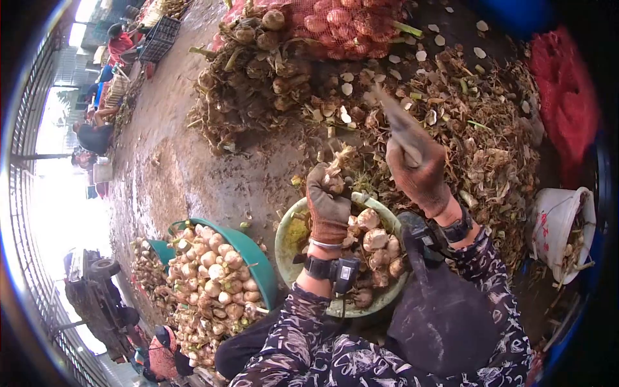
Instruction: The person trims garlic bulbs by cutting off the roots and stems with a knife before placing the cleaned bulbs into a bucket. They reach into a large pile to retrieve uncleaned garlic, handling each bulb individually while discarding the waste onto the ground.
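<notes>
My left hand [329, 209], in a worn brown and grey glove, is closed around a bulb [334, 184] with a dry, stringy stalk on its upper end. This hand is above a pale green basin [282, 253] that holds several brownish-white bulbs [376, 240]. To the right, my gloved right hand [419, 169] grips a knife [401, 118], its blurred blade pointing up and left, apart from the bulb. Left of the basin, a heap of paler bulbs [213, 267] spreads out of a teal tub [253, 255].
Trimmed stalks and peelings [477, 151] cover the ground ahead and right. Untrimmed bulbs [251, 84] lie near a full red mesh sack [342, 26]. A white bucket [556, 226] and red netting [564, 97] are at right. People [97, 137] and a vehicle [97, 300] are leftward.
</notes>
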The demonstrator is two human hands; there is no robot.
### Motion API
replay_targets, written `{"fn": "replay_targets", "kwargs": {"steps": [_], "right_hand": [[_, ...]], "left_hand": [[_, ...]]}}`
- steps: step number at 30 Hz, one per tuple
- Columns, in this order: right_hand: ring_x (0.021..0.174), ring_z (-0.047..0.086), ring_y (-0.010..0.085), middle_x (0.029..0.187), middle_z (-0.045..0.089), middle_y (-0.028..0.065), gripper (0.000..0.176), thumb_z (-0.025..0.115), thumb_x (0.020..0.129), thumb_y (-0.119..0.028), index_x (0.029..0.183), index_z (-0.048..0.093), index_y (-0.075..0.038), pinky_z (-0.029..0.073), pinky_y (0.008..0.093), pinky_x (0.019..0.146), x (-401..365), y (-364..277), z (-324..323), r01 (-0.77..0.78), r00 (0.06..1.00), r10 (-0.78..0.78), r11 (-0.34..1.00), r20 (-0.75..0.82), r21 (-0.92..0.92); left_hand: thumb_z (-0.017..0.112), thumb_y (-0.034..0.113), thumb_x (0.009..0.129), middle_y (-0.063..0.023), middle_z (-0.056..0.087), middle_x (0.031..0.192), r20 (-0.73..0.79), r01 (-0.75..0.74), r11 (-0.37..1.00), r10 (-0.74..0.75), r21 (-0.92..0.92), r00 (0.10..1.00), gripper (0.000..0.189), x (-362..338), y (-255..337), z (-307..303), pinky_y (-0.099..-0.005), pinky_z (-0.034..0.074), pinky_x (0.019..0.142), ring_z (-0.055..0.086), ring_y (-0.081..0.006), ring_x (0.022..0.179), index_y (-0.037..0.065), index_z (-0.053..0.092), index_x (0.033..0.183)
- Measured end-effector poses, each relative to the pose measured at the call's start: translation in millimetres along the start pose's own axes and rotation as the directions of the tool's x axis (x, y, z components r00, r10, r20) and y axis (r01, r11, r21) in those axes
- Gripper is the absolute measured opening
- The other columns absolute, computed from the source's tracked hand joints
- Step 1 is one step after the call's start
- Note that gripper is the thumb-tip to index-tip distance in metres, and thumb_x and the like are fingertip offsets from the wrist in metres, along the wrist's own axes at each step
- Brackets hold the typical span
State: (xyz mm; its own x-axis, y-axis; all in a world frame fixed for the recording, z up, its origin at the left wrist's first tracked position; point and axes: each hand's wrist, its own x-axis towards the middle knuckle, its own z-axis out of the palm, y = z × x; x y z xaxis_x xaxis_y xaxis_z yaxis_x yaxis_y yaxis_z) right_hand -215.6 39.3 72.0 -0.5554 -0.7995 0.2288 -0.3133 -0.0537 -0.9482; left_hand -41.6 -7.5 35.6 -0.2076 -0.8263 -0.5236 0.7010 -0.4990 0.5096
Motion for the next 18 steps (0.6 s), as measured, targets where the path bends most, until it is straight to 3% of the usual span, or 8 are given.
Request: {"fn": "replay_targets", "kwargs": {"steps": [3, 4, 6, 8, 10, 13, 15, 18], "right_hand": [[0.058, 0.06, 0.0247, 0.06, 0.056, 0.0149, 0.024, 0.061, 0.078, -0.027, 0.083, 0.059, -0.003, 0.05, 0.0382, 0.057, -18, 52, 21, 0.03, 0.872, 0.093, 0.969, 0.481, -0.243], [0.061, 0.061, 0.0235, 0.068, 0.06, 0.0159, 0.028, 0.059, 0.08, -0.027, 0.092, 0.061, -0.002, 0.052, 0.0358, 0.06, -14, 45, 15, -0.23, 0.51, 0.608, 0.778, 0.608, -0.584], [0.065, 0.063, 0.0274, 0.084, 0.065, 0.0171, 0.037, 0.059, 0.077, -0.03, 0.102, 0.062, -0.002, 0.053, 0.0372, 0.062, -52, 98, 3, -0.035, 0.584, 0.532, 0.771, 0.613, -0.636], [0.064, 0.062, 0.0315, 0.072, 0.064, 0.0184, 0.035, 0.062, 0.072, -0.028, 0.094, 0.065, -0.002, 0.051, 0.0411, 0.062, -68, 110, -12, -0.172, 0.768, 0.47, 0.806, 0.435, -0.567], [0.063, 0.061, 0.0346, 0.067, 0.061, 0.0196, 0.031, 0.062, 0.071, -0.026, 0.091, 0.066, -0.002, 0.05, 0.0414, 0.061, -58, 111, -21, -0.262, 0.714, 0.541, 0.795, 0.444, -0.548], [0.062, 0.059, 0.0362, 0.067, 0.06, 0.0196, 0.03, 0.063, 0.071, -0.025, 0.089, 0.065, -0.002, 0.049, 0.0424, 0.06, -47, 106, -25, -0.231, 0.696, 0.553, 0.777, 0.459, -0.585], [0.061, 0.058, 0.0365, 0.065, 0.06, 0.0192, 0.029, 0.063, 0.071, -0.026, 0.087, 0.065, -0.002, 0.048, 0.0427, 0.059, -56, 123, -18, -0.219, 0.758, 0.482, 0.823, 0.44, -0.524], [0.061, 0.057, 0.0376, 0.065, 0.058, 0.0193, 0.029, 0.063, 0.072, -0.026, 0.086, 0.064, -0.001, 0.047, 0.0439, 0.06, -47, 112, -16, -0.306, 0.727, 0.535, 0.813, 0.43, -0.495]], "left_hand": [[0.053, 0.025, 0.088, -0.0071, 0.062, 0.079, 0.079, 0.051, 0.99, -0.041, -0.134, 0.996, 0.022, -16, 11, 29, -0.0328, 0.049, 0.066, 0.057, -0.0189, 0.069, 0.005, 0.06, 0.084], [0.051, 0.027, 0.088, -0.009, 0.063, 0.084, 0.255, 0.05, 0.987, -0.009, -0.155, 0.967, 0.026, -27, 18, 28, -0.0319, 0.049, 0.067, 0.058, -0.0191, 0.073, 0.003, 0.061, 0.088], [0.054, 0.027, 0.087, -0.0065, 0.061, 0.087, 0.607, 0.058, 0.998, -0.05, 0.006, 0.793, 0.026, -33, 26, 11, -0.0311, 0.049, 0.075, 0.058, -0.0172, 0.08, 0.003, 0.06, 0.094], [0.061, 0.029, 0.085, -0.0074, 0.059, 0.095, 0.353, -0.095, 0.493, -0.464, 0.865, 0.812, 0.032, -48, 63, 31, -0.0312, 0.047, 0.084, 0.057, -0.0166, 0.091, 0.003, 0.058, 0.103], [0.071, 0.031, 0.077, -0.0131, 0.056, 0.109, 0.246, -0.466, -0.069, -0.776, 0.882, 0.581, 0.051, -11, 86, 4, -0.0333, 0.043, 0.092, 0.053, -0.0211, 0.105, 0.005, 0.052, 0.116], [0.074, 0.037, 0.074, -0.0192, 0.054, 0.114, 0.258, -0.269, -0.043, -0.175, 0.962, 0.95, 0.065, 62, 104, 4, -0.0382, 0.043, 0.093, 0.052, -0.029, 0.108, -0.001, 0.048, 0.12], [0.074, 0.035, 0.074, -0.0218, 0.051, 0.119, 0.345, -0.321, -0.131, 0.288, 0.938, 0.893, 0.069, 146, 114, -11, -0.0378, 0.043, 0.094, 0.051, -0.0321, 0.11, -0.003, 0.044, 0.123], [0.072, 0.042, 0.074, -0.0263, 0.043, 0.134, 0.487, -0.295, -0.46, 0.384, 0.838, 0.785, 0.081, 258, 121, -7, -0.0388, 0.041, 0.099, 0.042, -0.035, 0.125, -0.004, 0.039, 0.132]]}}
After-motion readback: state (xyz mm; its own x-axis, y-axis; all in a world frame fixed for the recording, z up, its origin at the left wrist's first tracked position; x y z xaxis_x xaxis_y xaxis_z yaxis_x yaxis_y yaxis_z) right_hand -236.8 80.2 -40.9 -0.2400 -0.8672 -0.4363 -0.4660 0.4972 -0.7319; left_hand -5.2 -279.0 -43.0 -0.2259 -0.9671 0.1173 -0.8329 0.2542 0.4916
